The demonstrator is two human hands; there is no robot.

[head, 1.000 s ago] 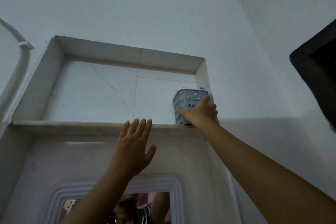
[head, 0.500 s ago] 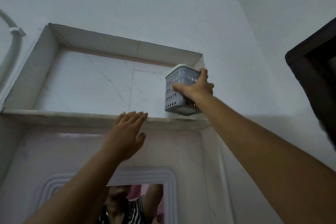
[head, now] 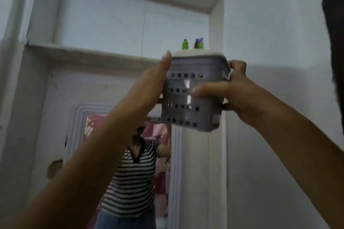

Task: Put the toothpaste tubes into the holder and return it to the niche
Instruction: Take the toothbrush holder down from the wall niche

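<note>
Now your left hand [head: 149,83] and right hand [head: 236,95] clamp the grey holder [head: 193,98] between them, green tube tips [head: 185,44] poking out above your fingers.

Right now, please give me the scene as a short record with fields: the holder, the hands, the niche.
holder: grey perforated holder, held in the air in front of the wall, below the niche
contents: green and purple tips stick out of the top
left hand: grips left side
right hand: grips right side
niche: nothing visible on its ledge

arms: bare, no sleeves | mirror [head: 130,163]: striped top, seemingly short-sleeved
</note>
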